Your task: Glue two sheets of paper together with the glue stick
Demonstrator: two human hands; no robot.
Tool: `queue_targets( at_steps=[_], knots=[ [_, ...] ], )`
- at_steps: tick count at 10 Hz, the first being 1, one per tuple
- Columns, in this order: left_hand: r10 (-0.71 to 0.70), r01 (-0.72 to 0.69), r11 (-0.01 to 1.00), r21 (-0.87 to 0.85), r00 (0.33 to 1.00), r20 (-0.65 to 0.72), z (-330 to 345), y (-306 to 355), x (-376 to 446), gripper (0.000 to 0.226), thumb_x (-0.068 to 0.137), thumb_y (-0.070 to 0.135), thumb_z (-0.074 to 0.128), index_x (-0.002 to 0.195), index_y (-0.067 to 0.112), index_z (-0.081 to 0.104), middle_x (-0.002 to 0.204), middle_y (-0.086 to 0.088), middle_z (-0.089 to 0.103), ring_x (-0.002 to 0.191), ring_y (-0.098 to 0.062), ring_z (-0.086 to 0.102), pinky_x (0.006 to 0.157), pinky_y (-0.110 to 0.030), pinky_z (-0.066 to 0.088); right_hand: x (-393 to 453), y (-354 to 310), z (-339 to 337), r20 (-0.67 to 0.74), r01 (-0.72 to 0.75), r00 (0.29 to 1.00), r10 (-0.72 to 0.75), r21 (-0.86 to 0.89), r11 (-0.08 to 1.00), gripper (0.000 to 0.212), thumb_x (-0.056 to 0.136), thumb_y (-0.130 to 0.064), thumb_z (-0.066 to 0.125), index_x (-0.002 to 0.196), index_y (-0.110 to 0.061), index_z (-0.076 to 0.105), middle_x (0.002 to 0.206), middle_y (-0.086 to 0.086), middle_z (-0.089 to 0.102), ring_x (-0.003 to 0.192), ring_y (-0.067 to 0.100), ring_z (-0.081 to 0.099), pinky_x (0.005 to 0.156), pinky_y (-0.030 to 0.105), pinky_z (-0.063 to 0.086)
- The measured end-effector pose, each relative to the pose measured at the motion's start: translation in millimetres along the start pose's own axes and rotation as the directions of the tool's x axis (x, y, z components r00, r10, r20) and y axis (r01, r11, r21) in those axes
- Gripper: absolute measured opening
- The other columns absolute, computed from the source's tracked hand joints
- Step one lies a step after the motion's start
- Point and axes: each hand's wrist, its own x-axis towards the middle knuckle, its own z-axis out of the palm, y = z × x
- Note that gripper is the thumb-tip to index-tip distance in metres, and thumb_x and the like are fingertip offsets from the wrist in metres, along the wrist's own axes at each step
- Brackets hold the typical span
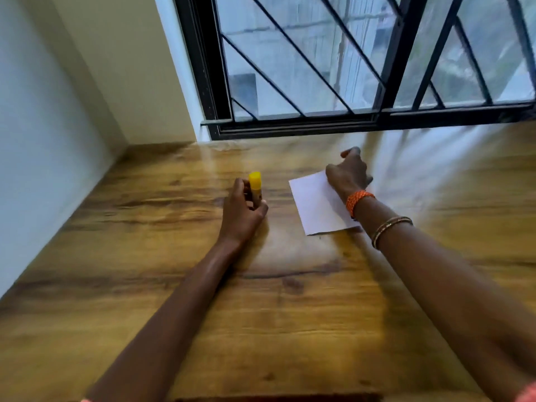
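A glue stick (255, 187) with a yellow cap stands upright on the wooden table (174, 285), left of centre. My left hand (243, 211) is wrapped around its lower body. A white sheet of paper (316, 204) lies flat to the right of it. My right hand (348, 172) rests on the sheet's far right part, fingers curled on the paper; whether it pinches the sheet or only presses it I cannot tell. The hand and wrist cover the sheet's right edge. I cannot tell if a second sheet lies under it.
A barred window (362, 68) runs along the table's far edge. A white wall (43, 140) borders the table on the left. Orange and metal bracelets (359, 198) sit on my right wrist. Bare wood stretches across the near half of the table.
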Motion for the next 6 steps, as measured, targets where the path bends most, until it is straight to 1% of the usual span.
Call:
queue_targets(
  at_steps=[1,2,3,4,5,6],
  knots=[
    [-0.060,0.060,0.998,-0.007,0.998,0.031,-2.0,5.2,-4.3,0.029,0.076,-0.001,0.064,0.093,0.013,0.045,0.088,-0.010,0.061,0.081,-0.019,0.060,0.061,-0.008,0.047,-7.0,5.0,-2.1,-0.003,-0.088,0.996,0.087,-0.019,0.996,0.036,0.085,-0.012,0.052,0.120,-0.011,0.044,0.110,0.013,0.065,0.108,0.034,0.054,0.099,0.040,0.031],
    [-0.136,0.137,0.990,-0.017,0.990,0.046,-2.3,10.7,-6.0,0.033,0.075,-0.002,0.066,0.104,0.003,0.051,0.089,-0.005,0.060,0.081,-0.016,0.060,0.061,-0.001,0.044,-16.4,5.2,-0.7,-0.070,-0.131,0.989,0.129,-0.022,0.991,0.035,0.086,-0.015,0.051,0.120,-0.015,0.043,0.106,0.012,0.064,0.104,0.035,0.052,0.094,0.040,0.034],
    [-0.167,0.168,0.986,-0.011,0.986,0.027,-4.5,15.0,-9.4,0.045,0.075,0.001,0.067,0.117,0.005,0.050,0.095,-0.006,0.063,0.082,-0.018,0.062,0.064,-0.002,0.045,-21.3,4.4,4.6,-0.088,-0.128,0.988,0.125,-0.030,0.991,0.037,0.087,-0.018,0.052,0.122,-0.019,0.042,0.110,0.014,0.061,0.104,0.036,0.049,0.090,0.040,0.035],
    [-0.177,0.175,0.983,0.049,0.983,0.056,-7.0,19.1,-9.9,0.052,0.074,0.004,0.067,0.122,0.009,0.049,0.103,-0.010,0.066,0.087,-0.022,0.063,0.072,-0.017,0.046,-22.3,4.0,2.5,-0.007,-0.078,0.997,0.078,-0.051,0.996,0.039,0.086,-0.017,0.054,0.123,-0.016,0.041,0.109,0.012,0.062,0.103,0.035,0.050,0.092,0.041,0.033],
    [-0.175,0.172,0.984,0.036,0.980,0.093,-8.2,16.8,-12.1,0.058,0.073,0.000,0.064,0.128,0.010,0.048,0.112,-0.007,0.063,0.097,-0.022,0.063,0.074,-0.009,0.045,-20.7,9.6,0.4,-0.017,0.015,1.000,-0.016,-0.093,0.996,0.039,0.083,-0.019,0.057,0.120,-0.012,0.044,0.112,0.009,0.061,0.107,0.030,0.053,0.091,0.039,0.030],
    [-0.306,0.305,0.942,-0.136,0.952,0.018,-17.5,19.3,-16.4,0.061,0.076,0.010,0.052,0.136,0.009,0.043,0.127,-0.001,0.053,0.115,-0.016,0.054,0.086,-0.005,0.040,-18.1,10.0,-5.2,-0.079,0.054,0.995,-0.063,-0.118,0.992,0.037,0.083,-0.021,0.055,0.117,-0.010,0.048,0.118,0.011,0.057,0.112,0.030,0.048,0.092,0.041,0.030]
  ],
)
